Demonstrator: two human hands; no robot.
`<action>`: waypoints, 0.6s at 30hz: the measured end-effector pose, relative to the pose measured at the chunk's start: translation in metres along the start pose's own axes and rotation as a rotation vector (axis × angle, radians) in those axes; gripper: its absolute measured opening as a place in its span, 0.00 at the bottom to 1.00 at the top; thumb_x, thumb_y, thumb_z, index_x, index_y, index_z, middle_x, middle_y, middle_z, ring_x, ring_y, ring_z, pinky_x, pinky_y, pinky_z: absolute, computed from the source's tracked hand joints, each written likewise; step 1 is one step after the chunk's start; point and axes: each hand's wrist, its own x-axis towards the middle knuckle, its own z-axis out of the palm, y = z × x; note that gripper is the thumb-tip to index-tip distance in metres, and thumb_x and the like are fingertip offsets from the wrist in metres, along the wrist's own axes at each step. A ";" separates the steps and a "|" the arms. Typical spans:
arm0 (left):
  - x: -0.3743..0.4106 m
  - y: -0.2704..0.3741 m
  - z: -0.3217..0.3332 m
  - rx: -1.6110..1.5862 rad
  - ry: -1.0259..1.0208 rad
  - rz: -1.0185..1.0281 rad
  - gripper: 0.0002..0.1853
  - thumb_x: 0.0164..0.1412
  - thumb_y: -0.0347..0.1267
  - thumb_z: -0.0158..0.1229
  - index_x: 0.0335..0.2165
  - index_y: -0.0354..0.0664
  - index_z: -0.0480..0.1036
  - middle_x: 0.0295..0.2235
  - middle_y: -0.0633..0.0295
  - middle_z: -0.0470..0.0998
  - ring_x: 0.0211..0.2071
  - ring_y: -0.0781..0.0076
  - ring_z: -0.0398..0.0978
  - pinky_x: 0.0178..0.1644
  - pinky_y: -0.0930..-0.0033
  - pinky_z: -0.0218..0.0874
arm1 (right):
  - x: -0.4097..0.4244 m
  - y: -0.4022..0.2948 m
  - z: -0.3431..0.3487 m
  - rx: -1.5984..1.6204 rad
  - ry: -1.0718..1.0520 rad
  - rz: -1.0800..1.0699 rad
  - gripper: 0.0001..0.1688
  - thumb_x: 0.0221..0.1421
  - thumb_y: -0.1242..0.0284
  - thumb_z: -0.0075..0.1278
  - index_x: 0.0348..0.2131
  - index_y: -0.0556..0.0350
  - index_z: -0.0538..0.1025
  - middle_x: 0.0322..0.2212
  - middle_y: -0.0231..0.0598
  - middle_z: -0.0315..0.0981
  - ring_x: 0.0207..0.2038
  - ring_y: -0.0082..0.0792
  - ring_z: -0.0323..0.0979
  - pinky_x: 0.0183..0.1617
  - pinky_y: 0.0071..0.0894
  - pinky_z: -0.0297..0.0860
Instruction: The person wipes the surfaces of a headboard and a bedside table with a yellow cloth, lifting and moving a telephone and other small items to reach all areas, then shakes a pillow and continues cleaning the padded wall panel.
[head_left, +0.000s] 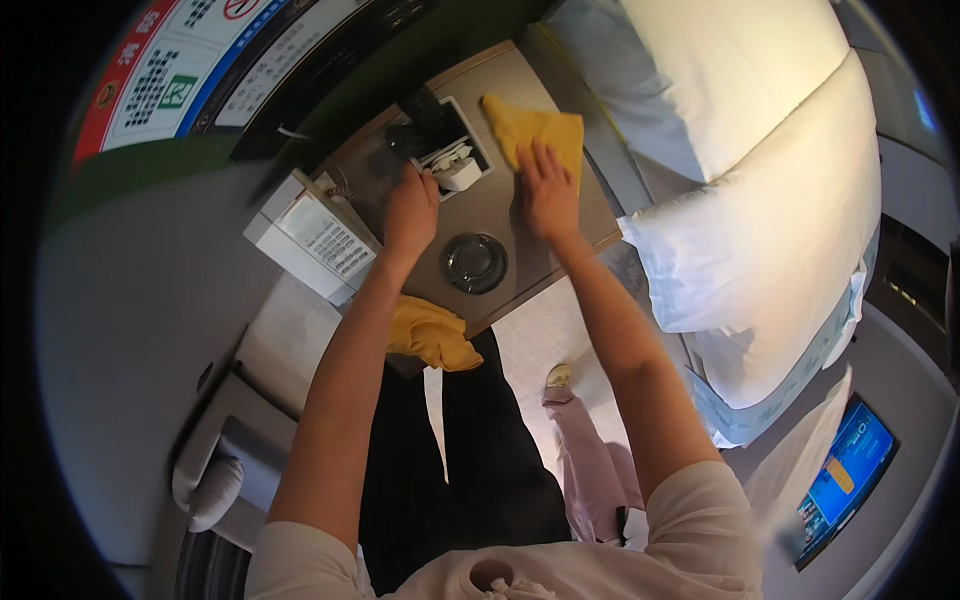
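My right hand lies flat over a folded yellow cloth, pressing it onto the wooden bedside table near its bed side. At the near corner of a white-rimmed dark tray, my left hand has its fingers curled around the rim. The tray holds a white box with small white items, and dark objects at its back. Between my forearms stands a round glass ashtray. A white push-button telephone sits at the table's left side, beside my left wrist.
A second yellow cloth hangs at the table's near edge. White bedding rises on the right. Close by stands another person in pink trousers. An armchair is at lower left, and a lit television at lower right.
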 end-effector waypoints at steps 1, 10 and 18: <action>-0.004 0.006 -0.002 -0.097 -0.027 -0.025 0.20 0.66 0.38 0.42 0.45 0.29 0.61 0.22 0.46 0.76 0.25 0.49 0.76 0.29 0.55 0.68 | 0.016 0.006 0.000 -0.010 0.012 0.037 0.29 0.57 0.72 0.41 0.58 0.42 0.61 0.60 0.43 0.53 0.62 0.47 0.52 0.60 0.47 0.54; -0.096 0.008 -0.035 -0.334 -0.061 -0.122 0.23 0.67 0.37 0.42 0.56 0.36 0.56 0.23 0.58 0.73 0.24 0.67 0.73 0.31 0.67 0.64 | -0.013 0.003 0.007 0.008 0.046 0.147 0.31 0.56 0.74 0.42 0.59 0.42 0.61 0.60 0.44 0.53 0.62 0.48 0.52 0.60 0.48 0.54; -0.221 -0.032 -0.020 -0.101 -0.120 -0.212 0.28 0.59 0.31 0.54 0.56 0.38 0.57 0.28 0.58 0.71 0.28 0.60 0.72 0.34 0.63 0.65 | -0.117 0.014 -0.006 0.057 -0.038 -0.023 0.34 0.50 0.79 0.41 0.59 0.46 0.62 0.60 0.48 0.53 0.62 0.51 0.52 0.62 0.47 0.52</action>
